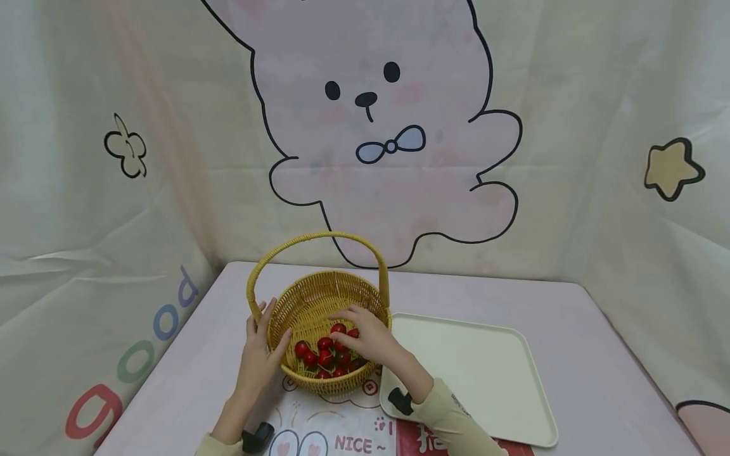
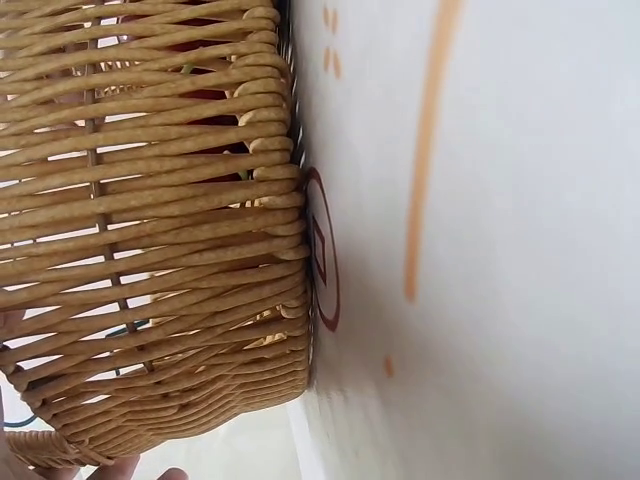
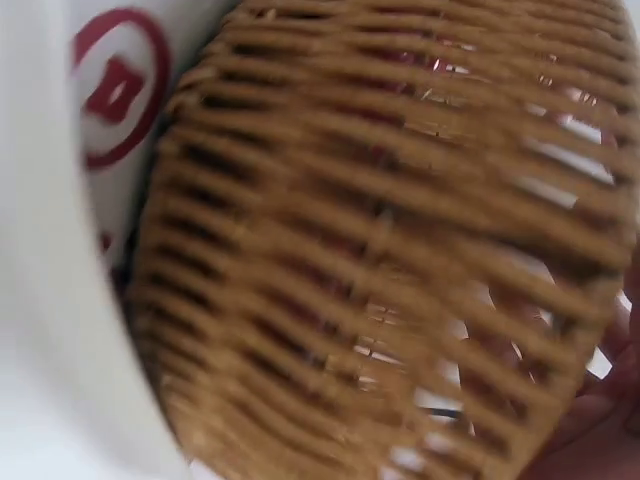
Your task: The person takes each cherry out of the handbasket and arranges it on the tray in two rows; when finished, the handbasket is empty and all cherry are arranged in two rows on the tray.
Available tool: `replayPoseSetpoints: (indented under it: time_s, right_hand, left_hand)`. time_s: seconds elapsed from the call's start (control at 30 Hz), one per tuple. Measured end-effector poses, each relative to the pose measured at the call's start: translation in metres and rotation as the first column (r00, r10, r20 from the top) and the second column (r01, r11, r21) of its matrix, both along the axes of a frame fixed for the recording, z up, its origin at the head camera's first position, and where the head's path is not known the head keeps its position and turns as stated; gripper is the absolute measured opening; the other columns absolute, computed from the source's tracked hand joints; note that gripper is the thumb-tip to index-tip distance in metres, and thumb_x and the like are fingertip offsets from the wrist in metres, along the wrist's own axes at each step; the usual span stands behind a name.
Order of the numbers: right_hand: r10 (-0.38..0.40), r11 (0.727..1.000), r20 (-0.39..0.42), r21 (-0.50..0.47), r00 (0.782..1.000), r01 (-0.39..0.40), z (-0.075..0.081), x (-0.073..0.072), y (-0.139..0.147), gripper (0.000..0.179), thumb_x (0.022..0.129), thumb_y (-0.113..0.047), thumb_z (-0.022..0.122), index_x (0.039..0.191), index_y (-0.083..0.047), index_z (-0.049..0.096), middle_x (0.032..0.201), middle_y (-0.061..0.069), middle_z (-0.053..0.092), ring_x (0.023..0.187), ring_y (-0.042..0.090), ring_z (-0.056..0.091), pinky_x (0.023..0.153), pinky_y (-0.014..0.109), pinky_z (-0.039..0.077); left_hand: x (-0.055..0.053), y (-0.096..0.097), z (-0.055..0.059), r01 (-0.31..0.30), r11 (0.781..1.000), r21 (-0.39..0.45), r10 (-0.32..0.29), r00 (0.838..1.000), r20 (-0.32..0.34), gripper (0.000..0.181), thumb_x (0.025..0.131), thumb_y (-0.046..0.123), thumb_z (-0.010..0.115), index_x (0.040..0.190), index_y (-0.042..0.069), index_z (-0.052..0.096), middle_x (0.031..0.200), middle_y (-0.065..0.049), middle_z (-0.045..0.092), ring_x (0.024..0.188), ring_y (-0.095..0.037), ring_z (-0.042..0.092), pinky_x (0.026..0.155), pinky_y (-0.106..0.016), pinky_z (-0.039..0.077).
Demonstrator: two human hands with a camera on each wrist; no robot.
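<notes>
A yellow woven basket (image 1: pixel 325 386) with a tall arched handle (image 1: pixel 319 235) stands on the table. Several dark red cherries (image 1: pixel 325 358) lie together in its near right part. At the left rim, my left hand (image 1: pixel 259 358) holds the basket, thumb over the edge and fingers along the outer side near the handle's foot. My right hand (image 1: pixel 371 335) reaches over the right rim, its thumb and fingers parted above the cherries. In both wrist views the basket's woven wall (image 2: pixel 150 220) fills much of the picture and hides most of each hand.
A cream tray (image 1: pixel 473 373) lies right of the basket, under my right forearm. A printed mat (image 1: pixel 353 437) shows in front of the basket. Cartoon-printed cloth (image 1: pixel 399 190) hangs behind the table and at both sides.
</notes>
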State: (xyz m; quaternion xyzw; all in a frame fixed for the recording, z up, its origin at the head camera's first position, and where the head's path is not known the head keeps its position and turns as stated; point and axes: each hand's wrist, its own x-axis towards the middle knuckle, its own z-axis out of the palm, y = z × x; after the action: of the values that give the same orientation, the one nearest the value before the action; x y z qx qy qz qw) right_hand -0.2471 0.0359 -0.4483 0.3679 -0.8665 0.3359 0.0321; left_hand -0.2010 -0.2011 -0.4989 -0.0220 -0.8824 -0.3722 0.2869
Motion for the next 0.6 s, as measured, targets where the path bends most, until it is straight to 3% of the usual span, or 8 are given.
replayPoseSetpoints:
  time_s: [0.23,0.43,0.6]
  right_hand:
    - [0.026,0.999,0.047,0.043,0.999,-0.028,0.001,0.002,-0.027,0.034,0.089,-0.027,0.062,0.12,-0.015,0.062,0.117,0.002,0.06,0.109,0.02,0.055,0.089,0.032,0.047]
    - [0.035,0.994,0.1,0.101,0.994,-0.045,-0.003,-0.002,-0.048,0.031,0.088,-0.023,0.064,0.118,-0.015,0.063,0.115,0.0,0.062,0.102,0.017,0.058,0.081,0.025,0.048]
    - [0.048,0.988,0.083,0.146,0.995,-0.06,-0.009,-0.003,-0.063,0.029,0.088,-0.021,0.063,0.116,-0.015,0.065,0.112,0.0,0.064,0.101,0.015,0.059,0.082,0.025,0.047]
  left_hand:
    - [0.002,0.0,0.001,0.004,1.0,0.016,-0.005,1.0,0.022,0.065,0.087,0.025,0.065,0.143,0.029,0.033,0.131,-0.015,0.034,0.107,-0.04,0.054,0.079,-0.056,0.048]
    - [0.002,-0.001,0.0,0.019,1.0,0.003,-0.019,0.999,0.031,0.059,0.088,0.025,0.063,0.141,0.029,0.037,0.128,-0.013,0.036,0.104,-0.037,0.055,0.077,-0.057,0.048]
    - [0.002,-0.001,-0.001,0.03,1.0,0.0,-0.029,0.999,0.019,0.056,0.088,0.022,0.064,0.139,0.025,0.041,0.124,-0.013,0.038,0.098,-0.035,0.056,0.073,-0.053,0.049]
